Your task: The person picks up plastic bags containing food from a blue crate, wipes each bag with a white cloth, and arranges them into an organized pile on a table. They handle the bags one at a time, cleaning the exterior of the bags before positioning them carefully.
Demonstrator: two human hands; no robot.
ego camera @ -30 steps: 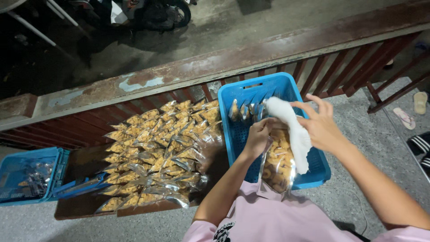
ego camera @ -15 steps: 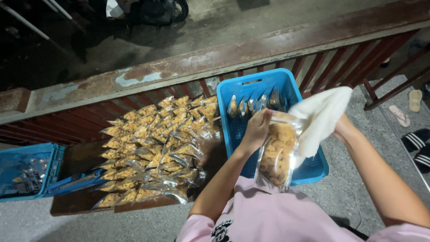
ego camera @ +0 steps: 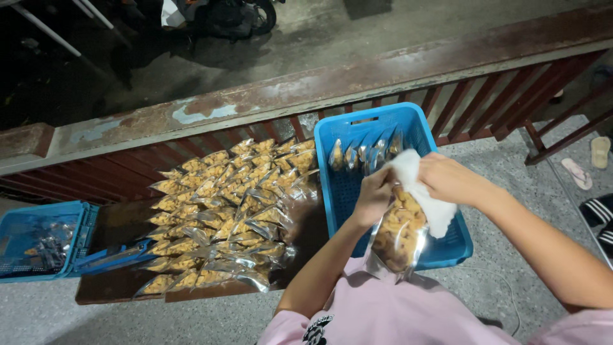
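Head view: left hand (ego camera: 373, 198) pinches the top of a clear snack pouch (ego camera: 397, 235), held upright over the blue crate (ego camera: 357, 128). Right hand (ego camera: 450, 180) closes its grip on a white cloth (ego camera: 423, 195) pressed against the pouch. Filled pouches (ego camera: 223, 211) cover the low surface (ego camera: 121, 220) beside the crate

We see a basket (ego camera: 440, 255) right of the rows of filled bags (ego camera: 223, 211) lying on a low table (ego camera: 115, 287); a few bags (ego camera: 364, 153) stand in its far end. Another basket (ego camera: 38, 243) sits far left, a railing (ego camera: 255, 102) behind all.
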